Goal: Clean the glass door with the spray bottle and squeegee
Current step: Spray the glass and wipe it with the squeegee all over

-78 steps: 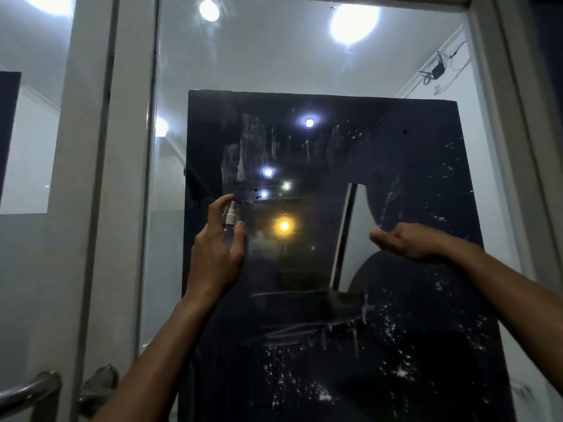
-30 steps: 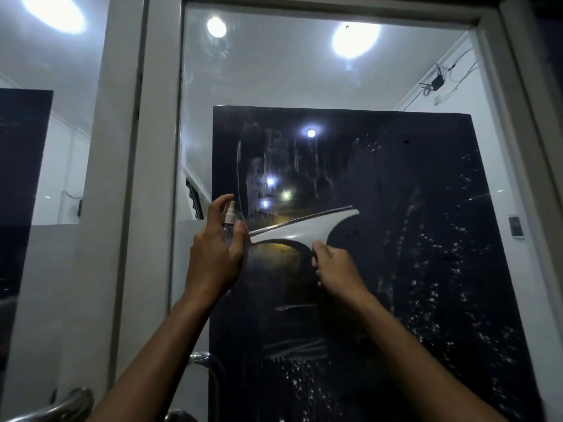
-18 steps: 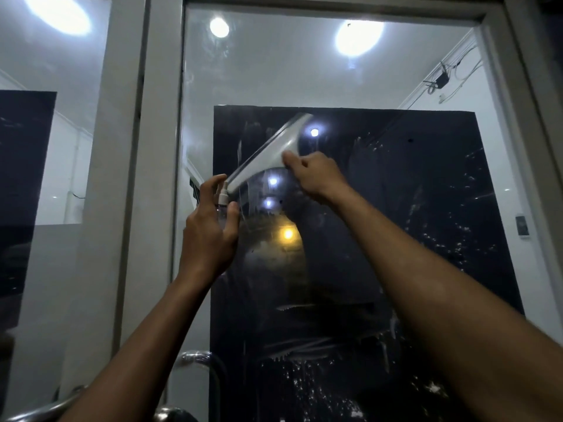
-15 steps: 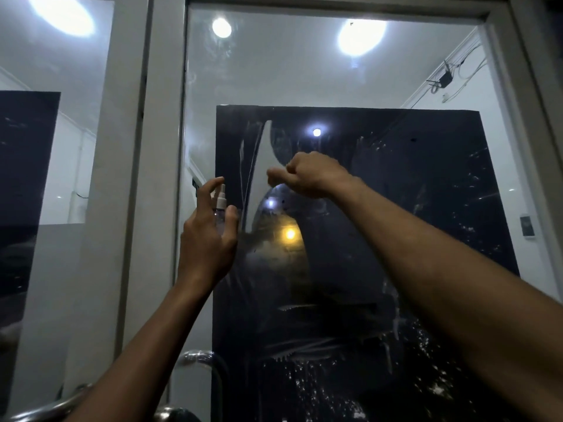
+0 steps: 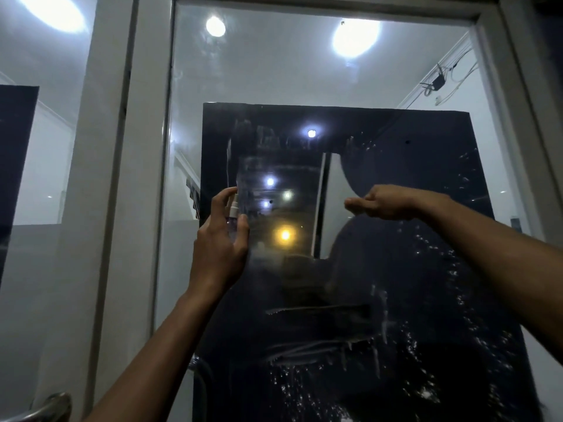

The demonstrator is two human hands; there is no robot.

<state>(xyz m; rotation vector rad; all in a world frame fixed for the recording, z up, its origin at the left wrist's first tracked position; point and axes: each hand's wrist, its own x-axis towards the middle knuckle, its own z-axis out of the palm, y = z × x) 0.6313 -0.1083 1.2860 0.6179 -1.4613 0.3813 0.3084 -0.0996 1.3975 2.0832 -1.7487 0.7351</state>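
The glass door [image 5: 304,71] fills the view, wet with droplets right of and below the fingers. The squeegee [image 5: 330,205] stands upright against the glass, gripped by the right hand [image 5: 385,204]. The left hand [image 5: 217,242] holds the spray bottle [image 5: 233,213], index finger on its nozzle.

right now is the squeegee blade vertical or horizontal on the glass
Vertical. The squeegee stands on end against the glass door, its blade edge running up and down, handle toward the right hand.
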